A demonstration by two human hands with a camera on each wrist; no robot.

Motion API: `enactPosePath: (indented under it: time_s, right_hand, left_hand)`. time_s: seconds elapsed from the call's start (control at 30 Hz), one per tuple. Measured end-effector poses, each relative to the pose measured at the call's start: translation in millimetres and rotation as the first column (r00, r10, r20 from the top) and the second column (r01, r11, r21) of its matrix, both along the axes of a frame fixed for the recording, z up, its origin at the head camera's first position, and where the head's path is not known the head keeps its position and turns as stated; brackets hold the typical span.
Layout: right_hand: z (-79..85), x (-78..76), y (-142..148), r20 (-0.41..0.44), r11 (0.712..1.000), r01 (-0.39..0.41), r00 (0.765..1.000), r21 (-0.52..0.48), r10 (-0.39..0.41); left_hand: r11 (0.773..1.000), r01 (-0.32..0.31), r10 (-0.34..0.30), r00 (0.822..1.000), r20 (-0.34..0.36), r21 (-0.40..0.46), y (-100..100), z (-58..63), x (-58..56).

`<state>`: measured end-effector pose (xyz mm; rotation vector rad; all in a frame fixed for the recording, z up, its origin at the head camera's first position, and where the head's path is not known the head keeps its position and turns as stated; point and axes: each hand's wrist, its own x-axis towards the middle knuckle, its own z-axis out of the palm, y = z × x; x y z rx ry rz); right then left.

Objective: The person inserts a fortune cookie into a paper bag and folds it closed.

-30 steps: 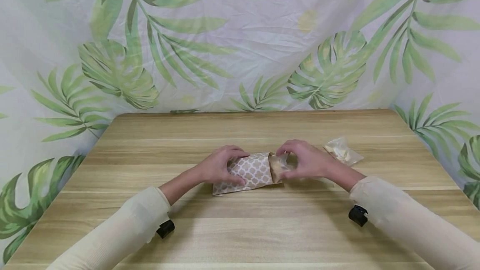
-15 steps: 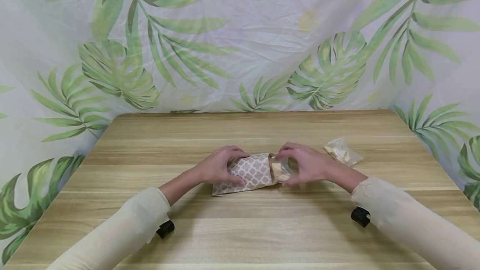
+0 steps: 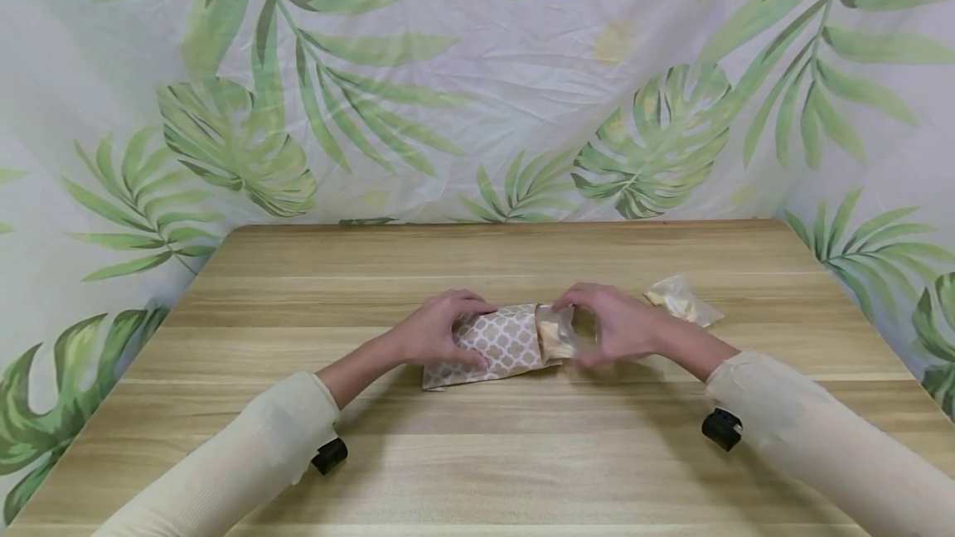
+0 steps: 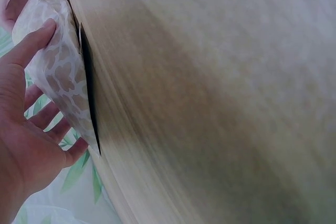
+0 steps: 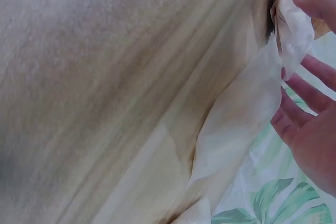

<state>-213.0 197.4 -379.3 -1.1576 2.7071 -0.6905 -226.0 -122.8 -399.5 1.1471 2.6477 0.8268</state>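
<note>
A tan paper bag (image 3: 498, 336) with a white lattice pattern lies on the wooden table, its mouth facing right. My left hand (image 3: 433, 328) grips it from the left, thumb on the near side and fingers on the far side. A clear plastic packet (image 3: 558, 336) with pale yellowish contents sits partly inside the bag's mouth. My right hand (image 3: 622, 323) holds the packet's outer end between thumb and fingers. In the right wrist view, the thumb presses the crinkled plastic packet (image 5: 295, 30). The packet's inner end is hidden by the bag.
Another clear packet (image 3: 682, 301) with pale pieces lies behind the right wrist. Translucent plastic (image 5: 236, 116) also lies beside the right hand in its wrist view. The wooden table (image 3: 477, 471) ends at a leaf-print cloth (image 3: 477, 106) behind it.
The right hand has shifted slightly right, its thumb and fingers moving along the packet. More of the packet's pale contents shows at the bag's mouth. The left hand and paper bag stay put.
</note>
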Motion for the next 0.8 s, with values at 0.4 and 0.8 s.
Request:
enactPosePath:
  time_s: [0.4, 0.8]
  right_hand:
    - [-4.5, 2.7, -11, -0.042, 0.996, 0.025, 0.999, -0.086, -0.029]
    - [-3.9, 3.9, -6, -0.007, 0.997, 0.074, 0.997, -0.019, -0.074]
  left_hand:
    - [1.0, -0.001, 0.001, 1.0, 0.011, 0.01, 0, 0.3, 0.0]
    - [1.0, -0.004, 0.004, 1.0, 0.014, 0.008, 0, 0.5, 0.3]
